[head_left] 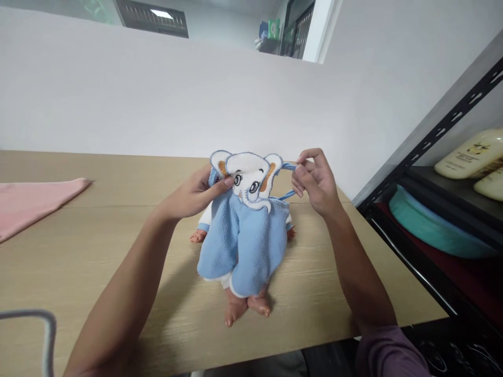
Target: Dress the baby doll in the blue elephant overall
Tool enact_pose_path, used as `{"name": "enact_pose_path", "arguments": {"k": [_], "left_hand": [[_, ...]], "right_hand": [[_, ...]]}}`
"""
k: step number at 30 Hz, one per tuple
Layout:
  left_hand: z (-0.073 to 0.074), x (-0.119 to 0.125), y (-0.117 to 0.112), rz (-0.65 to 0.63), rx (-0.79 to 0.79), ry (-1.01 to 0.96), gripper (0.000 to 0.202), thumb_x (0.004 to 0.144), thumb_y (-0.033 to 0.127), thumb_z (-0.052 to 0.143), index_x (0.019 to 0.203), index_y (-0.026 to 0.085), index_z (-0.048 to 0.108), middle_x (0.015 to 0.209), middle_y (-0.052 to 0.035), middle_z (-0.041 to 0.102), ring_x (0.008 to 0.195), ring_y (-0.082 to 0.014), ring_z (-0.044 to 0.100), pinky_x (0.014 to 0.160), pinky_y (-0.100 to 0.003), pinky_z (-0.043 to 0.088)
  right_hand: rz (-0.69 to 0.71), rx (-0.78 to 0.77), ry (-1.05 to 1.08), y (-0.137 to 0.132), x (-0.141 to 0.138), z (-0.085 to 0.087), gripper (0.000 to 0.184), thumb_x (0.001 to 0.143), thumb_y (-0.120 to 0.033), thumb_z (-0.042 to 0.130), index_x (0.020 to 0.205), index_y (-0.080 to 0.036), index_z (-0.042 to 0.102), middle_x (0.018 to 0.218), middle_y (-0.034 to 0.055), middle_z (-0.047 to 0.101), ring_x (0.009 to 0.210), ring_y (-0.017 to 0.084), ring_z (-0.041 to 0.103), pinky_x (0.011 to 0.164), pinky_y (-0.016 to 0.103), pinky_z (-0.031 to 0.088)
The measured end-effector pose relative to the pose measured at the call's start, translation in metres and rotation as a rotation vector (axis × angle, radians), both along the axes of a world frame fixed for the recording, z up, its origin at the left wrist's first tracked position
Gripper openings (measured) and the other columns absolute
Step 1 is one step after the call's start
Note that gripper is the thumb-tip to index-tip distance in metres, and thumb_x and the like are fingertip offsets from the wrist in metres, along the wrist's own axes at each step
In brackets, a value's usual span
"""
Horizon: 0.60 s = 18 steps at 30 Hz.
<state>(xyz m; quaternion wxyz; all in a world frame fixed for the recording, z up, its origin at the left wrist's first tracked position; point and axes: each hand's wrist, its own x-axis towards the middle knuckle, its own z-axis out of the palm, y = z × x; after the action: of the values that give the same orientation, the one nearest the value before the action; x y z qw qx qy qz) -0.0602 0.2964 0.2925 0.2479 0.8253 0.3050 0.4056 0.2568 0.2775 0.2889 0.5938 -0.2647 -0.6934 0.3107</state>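
Blue fleece overalls (257,241) with a white elephant-face bib (251,175) are held up in front of me. Behind them a baby doll (236,309) lies on the table, its feet and hands poking out past the cloth; its head is hidden. My left hand (200,191) pinches the bib's left edge, thumb on top near the elephant's eye. On the other side my right hand (314,180) grips a thin blue strap (288,166), pulled out sideways into a loop from the overalls.
The wooden table (129,241) meets a white wall at the back. A pink cloth (35,201) lies at the far left. To the right, a black shelf holds cream bottles (471,152) and a teal basin (436,225). A grey curved tube (49,335) rises at lower left.
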Motion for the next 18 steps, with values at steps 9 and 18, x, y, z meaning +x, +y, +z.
{"name": "enact_pose_path", "arguments": {"k": [9,18], "left_hand": [[0.003,0.022,-0.016,-0.095,-0.037,-0.017,0.046,0.108,0.062,0.065,0.113,0.017,0.070,0.111,-0.0091,0.077,0.103,-0.0242,0.071,0.096,-0.031,0.059],[0.012,-0.013,-0.007,-0.121,-0.253,0.237,0.049,0.098,0.063,0.076,0.123,0.020,0.074,0.118,-0.0083,0.080,0.110,-0.0300,0.075,0.089,-0.035,0.065]], "right_hand": [[0.499,-0.192,-0.618,-0.001,-0.013,-0.014,0.042,0.084,-0.053,0.095,0.108,-0.023,0.077,0.083,-0.0018,0.068,0.082,0.021,0.068,0.079,0.034,0.063],[0.312,-0.106,-0.404,-0.006,-0.018,-0.014,0.047,0.093,-0.051,0.087,0.133,-0.026,0.079,0.147,0.0089,0.071,0.141,0.031,0.064,0.125,0.049,0.049]]}}
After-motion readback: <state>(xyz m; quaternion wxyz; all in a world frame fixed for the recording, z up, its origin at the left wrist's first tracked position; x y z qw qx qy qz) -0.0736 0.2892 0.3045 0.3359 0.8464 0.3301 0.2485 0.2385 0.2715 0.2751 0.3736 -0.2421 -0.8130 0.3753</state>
